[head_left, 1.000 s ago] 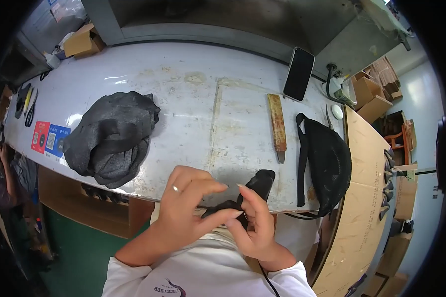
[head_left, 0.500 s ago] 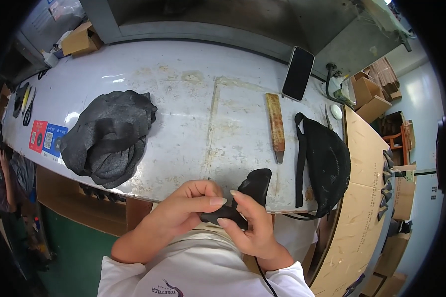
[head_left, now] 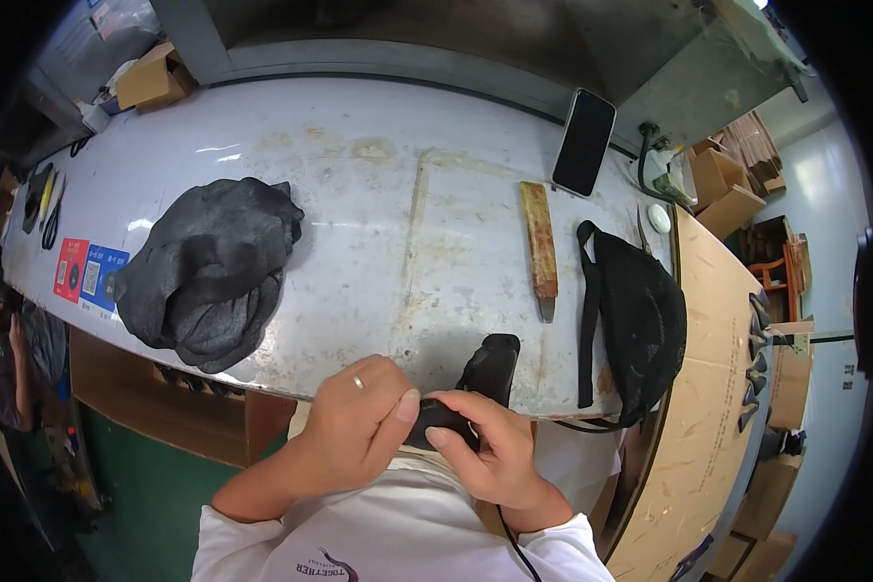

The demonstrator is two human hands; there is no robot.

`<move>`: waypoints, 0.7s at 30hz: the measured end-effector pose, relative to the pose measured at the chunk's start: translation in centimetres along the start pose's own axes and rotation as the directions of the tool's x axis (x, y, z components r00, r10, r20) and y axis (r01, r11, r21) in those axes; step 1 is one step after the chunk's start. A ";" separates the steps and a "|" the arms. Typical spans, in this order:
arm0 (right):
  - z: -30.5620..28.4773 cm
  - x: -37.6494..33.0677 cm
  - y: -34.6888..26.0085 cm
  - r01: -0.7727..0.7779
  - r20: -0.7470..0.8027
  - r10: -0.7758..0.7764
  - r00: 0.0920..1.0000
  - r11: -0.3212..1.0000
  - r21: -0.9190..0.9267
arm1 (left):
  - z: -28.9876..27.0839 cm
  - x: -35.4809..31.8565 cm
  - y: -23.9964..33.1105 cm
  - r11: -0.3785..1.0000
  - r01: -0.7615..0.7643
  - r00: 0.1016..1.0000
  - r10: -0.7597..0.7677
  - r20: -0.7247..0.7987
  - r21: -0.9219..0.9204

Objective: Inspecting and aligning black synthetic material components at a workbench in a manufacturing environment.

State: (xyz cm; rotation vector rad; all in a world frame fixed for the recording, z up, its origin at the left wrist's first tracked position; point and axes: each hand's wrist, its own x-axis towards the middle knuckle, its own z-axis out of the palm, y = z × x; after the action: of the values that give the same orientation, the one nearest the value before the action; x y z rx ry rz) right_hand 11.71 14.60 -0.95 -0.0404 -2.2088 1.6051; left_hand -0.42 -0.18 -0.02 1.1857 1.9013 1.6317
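My right hand (head_left: 495,451) grips a black, leather-like piece (head_left: 495,371) by its near end, thumb below and fingers on top. The far part of the piece stands up past my fingers, over the table's front edge. My left hand (head_left: 364,422), with a ring on one finger, is closed in a pinch at the left edge of the same piece. Its fingertips are partly hidden, so the exact hold is hard to see. Beyond my hands lies a flat tool (head_left: 538,238) with a worn, brownish handle and a short metal tip pointing toward me.
A crumpled dark grey heap (head_left: 209,272) of sheet-like material lies left on the white table (head_left: 359,213). A phone (head_left: 584,144) leans at the back. On the right are a black mesh item with a strap (head_left: 640,320) and a cardboard surface (head_left: 698,388). Another person (head_left: 0,373) is far left.
My left hand has turned so its back faces up, closing at the piece's edge. The black piece has tilted, and its far end now looks narrower and more upright.
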 end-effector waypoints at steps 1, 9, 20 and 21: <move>0.0 -0.1 -0.1 -0.039 0.000 0.039 0.999 0.999 0.007 | 0.0 0.2 0.0 0.993 -0.065 0.997 0.068 -0.023 0.101; -0.5 0.1 -1.8 -0.564 0.409 0.411 0.815 0.402 0.721 | 0.7 -0.6 0.7 0.973 0.060 0.998 -0.059 0.008 -0.221; 0.2 0.6 -2.4 -0.466 0.215 0.461 0.861 0.549 0.693 | -0.2 -1.2 0.6 0.997 0.039 0.999 -0.038 0.014 -0.060; 0.4 0.4 -2.3 -0.405 0.146 0.433 0.890 0.601 0.689 | -0.1 -1.1 0.5 0.998 0.038 0.999 -0.037 0.010 -0.057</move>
State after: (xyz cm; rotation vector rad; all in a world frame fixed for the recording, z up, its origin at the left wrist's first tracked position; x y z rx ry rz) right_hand 11.75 13.52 1.21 -0.3959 -1.4530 2.6019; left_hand 0.32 -1.15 0.20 1.1260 1.8475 1.6469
